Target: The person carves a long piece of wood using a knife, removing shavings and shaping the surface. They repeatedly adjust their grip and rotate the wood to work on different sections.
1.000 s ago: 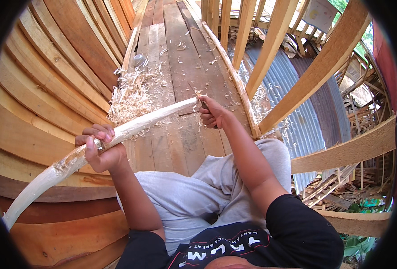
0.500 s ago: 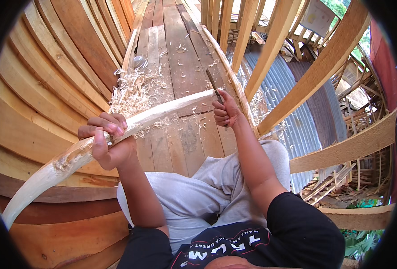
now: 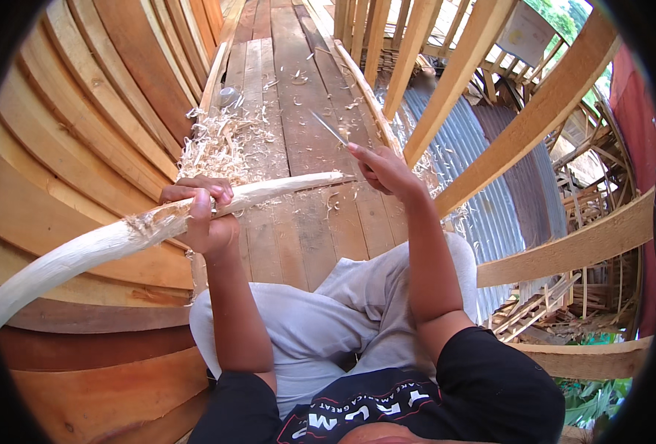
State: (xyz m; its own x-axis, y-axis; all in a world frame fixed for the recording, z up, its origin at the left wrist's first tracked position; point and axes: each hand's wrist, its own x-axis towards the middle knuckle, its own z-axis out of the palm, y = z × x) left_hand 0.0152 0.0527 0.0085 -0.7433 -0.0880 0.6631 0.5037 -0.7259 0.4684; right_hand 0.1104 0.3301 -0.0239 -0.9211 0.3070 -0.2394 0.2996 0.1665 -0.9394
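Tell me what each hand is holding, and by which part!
The left hand grips a pale wooden pole partway along its length. The right hand holds a knife by the end away from its tip.

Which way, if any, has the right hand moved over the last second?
Yes: the right hand has moved rightward, from left of the floor rail to overlapping it in view.

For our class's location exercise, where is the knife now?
In the head view, the knife is near the upper middle, in the right hand, just beyond the pole.
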